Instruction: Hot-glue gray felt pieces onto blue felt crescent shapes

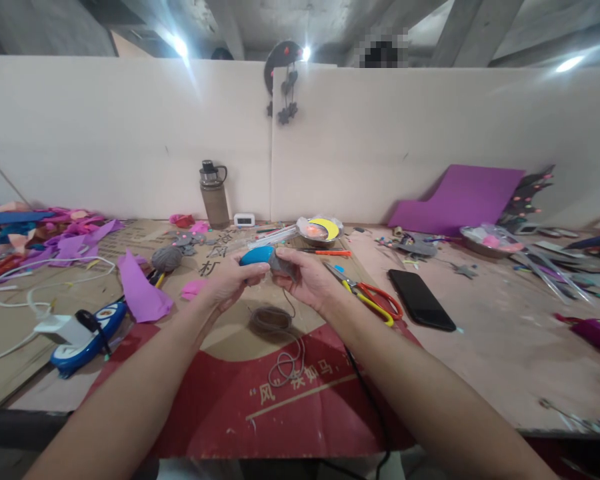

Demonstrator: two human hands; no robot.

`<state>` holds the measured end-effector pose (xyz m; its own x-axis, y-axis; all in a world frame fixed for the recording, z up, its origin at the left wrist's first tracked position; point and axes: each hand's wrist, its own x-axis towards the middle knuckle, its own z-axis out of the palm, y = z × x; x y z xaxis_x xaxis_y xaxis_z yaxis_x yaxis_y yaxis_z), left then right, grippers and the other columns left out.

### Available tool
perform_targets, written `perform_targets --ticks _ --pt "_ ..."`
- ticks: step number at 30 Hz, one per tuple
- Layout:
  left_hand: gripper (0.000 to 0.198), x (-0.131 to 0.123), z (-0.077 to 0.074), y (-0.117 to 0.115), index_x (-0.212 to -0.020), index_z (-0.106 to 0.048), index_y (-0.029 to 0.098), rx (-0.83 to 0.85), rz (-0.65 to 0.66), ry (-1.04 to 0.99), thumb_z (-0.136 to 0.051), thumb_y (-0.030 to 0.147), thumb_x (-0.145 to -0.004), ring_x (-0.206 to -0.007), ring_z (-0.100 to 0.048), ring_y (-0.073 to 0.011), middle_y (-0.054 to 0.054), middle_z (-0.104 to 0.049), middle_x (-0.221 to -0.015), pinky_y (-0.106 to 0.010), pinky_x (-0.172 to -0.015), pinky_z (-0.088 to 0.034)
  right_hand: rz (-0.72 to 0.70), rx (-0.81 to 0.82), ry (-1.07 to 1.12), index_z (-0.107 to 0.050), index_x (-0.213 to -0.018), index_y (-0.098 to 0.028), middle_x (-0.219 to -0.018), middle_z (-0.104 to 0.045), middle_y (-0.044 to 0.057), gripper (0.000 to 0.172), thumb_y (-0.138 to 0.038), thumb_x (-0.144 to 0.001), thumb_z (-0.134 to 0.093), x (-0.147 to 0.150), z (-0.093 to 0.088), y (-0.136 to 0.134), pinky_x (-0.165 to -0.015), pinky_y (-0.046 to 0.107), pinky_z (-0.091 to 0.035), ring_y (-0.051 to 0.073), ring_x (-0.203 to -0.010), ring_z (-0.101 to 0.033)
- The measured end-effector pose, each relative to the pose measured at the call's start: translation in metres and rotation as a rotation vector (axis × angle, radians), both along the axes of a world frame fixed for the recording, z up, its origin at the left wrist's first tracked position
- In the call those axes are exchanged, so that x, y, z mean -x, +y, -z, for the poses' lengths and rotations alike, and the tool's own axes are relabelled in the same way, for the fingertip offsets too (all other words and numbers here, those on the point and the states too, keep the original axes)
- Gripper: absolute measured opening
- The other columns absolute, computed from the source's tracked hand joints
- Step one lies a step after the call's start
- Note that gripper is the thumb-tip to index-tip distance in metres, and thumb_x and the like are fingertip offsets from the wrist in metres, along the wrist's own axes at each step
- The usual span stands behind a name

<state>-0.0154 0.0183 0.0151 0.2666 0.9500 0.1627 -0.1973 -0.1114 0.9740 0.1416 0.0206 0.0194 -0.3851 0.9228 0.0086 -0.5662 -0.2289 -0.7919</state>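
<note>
Both hands meet over the middle of the table. My left hand [235, 277] is closed on the left part of a curved blue piece [258, 256]. Pinched in my right hand [305, 279] is a grey piece [281, 264] that touches the right end of the blue one. A thin grey cord [291, 303] hangs below my right hand and runs to loose loops around a brown roll [270, 319] on the cardboard. Scissors with red and yellow handles [375, 299] lie right of my right hand.
A red and brown cardboard sheet [220, 400] covers the table's front. A black phone [421, 300] lies to the right. Behind stand a bottle [214, 200] and a bowl [320, 230]. Felt scraps [80, 237], grey yarn [167, 258] and a blue power strip [90, 337] are left.
</note>
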Motion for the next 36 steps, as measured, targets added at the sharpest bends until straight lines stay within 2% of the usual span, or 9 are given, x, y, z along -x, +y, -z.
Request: perform_targets --ticks 6,12,19,22,27,29,30,32,36 --pt "0.033 0.003 0.003 0.003 -0.063 -0.052 0.015 0.011 0.001 0.051 -0.08 0.032 -0.059 -0.048 -0.033 -0.0056 0.007 -0.041 -0.054 -0.023 -0.049 -0.024 -0.048 -0.016 0.017 -0.048 -0.063 -0.018 -0.054 -0.047 -0.007 0.029 -0.026 -0.059 -0.076 -0.002 0.0 0.003 -0.045 0.022 -0.017 0.006 -0.049 -0.033" --pt "0.033 0.014 0.003 0.008 -0.074 -0.064 0.015 -0.052 -0.011 0.171 -0.082 0.033 -0.054 -0.056 -0.043 -0.0086 0.003 -0.056 -0.064 -0.023 -0.055 -0.032 0.009 -0.053 -0.012 -0.056 -0.067 -0.016 -0.058 -0.049 -0.006 0.026 -0.027 -0.058 -0.078 0.0 -0.001 0.0 -0.046 0.021 -0.021 0.006 -0.053 -0.036" --pt "0.03 0.007 0.012 0.014 -0.068 -0.063 0.016 -0.132 -0.221 0.249 -0.078 0.04 -0.06 -0.055 -0.045 -0.0099 0.003 -0.053 -0.057 -0.025 -0.056 -0.034 0.342 -0.294 -0.228 -0.062 -0.072 -0.017 -0.065 -0.053 -0.004 0.026 -0.042 -0.069 -0.07 0.004 0.005 0.003 -0.049 0.023 -0.024 0.007 -0.054 -0.036" --pt "0.034 0.004 0.016 0.016 -0.082 -0.066 0.016 -0.185 -0.297 0.302 -0.078 0.04 -0.06 -0.066 -0.055 -0.014 -0.001 -0.063 -0.073 -0.029 -0.067 -0.042 0.433 -0.334 -0.277 -0.062 -0.076 -0.018 -0.066 -0.053 -0.004 0.026 -0.044 -0.074 -0.064 0.002 0.008 0.006 -0.051 0.023 -0.029 0.008 -0.054 -0.039" --pt "0.051 0.003 0.013 0.008 -0.09 -0.061 0.017 -0.323 -0.728 0.554 -0.084 0.036 -0.049 -0.077 -0.055 -0.019 -0.005 -0.061 -0.087 -0.033 -0.071 -0.043 0.807 -0.57 -0.549 -0.062 -0.076 -0.017 -0.07 -0.057 -0.001 0.023 -0.039 -0.081 -0.057 -0.009 0.005 0.008 -0.064 0.025 -0.039 0.011 -0.065 -0.047" --pt "0.043 0.001 0.009 0.002 -0.084 -0.059 0.018 -0.374 -0.773 0.577 -0.083 0.038 -0.053 -0.074 -0.052 -0.0177 -0.003 -0.059 -0.081 -0.032 -0.069 -0.041 0.927 -0.687 -0.666 -0.062 -0.077 -0.017 -0.072 -0.059 0.0 0.021 -0.036 -0.083 -0.055 -0.013 0.004 0.008 -0.066 0.026 -0.041 0.012 -0.067 -0.049" --pt "0.036 -0.001 0.007 -0.002 -0.08 -0.059 0.018 -0.393 -0.773 0.554 -0.079 0.039 -0.059 -0.072 -0.051 -0.0165 -0.002 -0.058 -0.078 -0.031 -0.068 -0.04 0.973 -0.755 -0.714 -0.062 -0.077 -0.018 -0.073 -0.059 0.001 0.019 -0.034 -0.084 -0.055 -0.015 0.005 0.008 -0.066 0.027 -0.041 0.013 -0.068 -0.05" --pt "0.025 -0.008 0.003 -0.009 -0.072 -0.06 0.018 -0.354 -0.575 0.447 -0.067 0.042 -0.075 -0.065 -0.049 -0.0135 0.0 -0.056 -0.069 -0.029 -0.065 -0.039 1.031 -0.92 -0.791 -0.062 -0.079 -0.019 -0.076 -0.06 0.002 0.015 -0.03 -0.086 -0.054 -0.017 0.007 0.009 -0.069 0.028 -0.044 0.014 -0.071 -0.052" --pt "0.026 -0.022 0.002 -0.018 -0.079 -0.068 0.016 -0.036 -0.13 0.002 -0.069 0.042 -0.073 -0.067 -0.054 -0.0124 -0.003 -0.063 -0.074 -0.028 -0.066 -0.042 1.018 -1.255 -0.908 -0.062 -0.086 -0.019 -0.082 -0.062 0.005 0.01 -0.021 -0.088 -0.052 -0.015 0.016 0.009 -0.074 0.031 -0.048 0.016 -0.079 -0.056"
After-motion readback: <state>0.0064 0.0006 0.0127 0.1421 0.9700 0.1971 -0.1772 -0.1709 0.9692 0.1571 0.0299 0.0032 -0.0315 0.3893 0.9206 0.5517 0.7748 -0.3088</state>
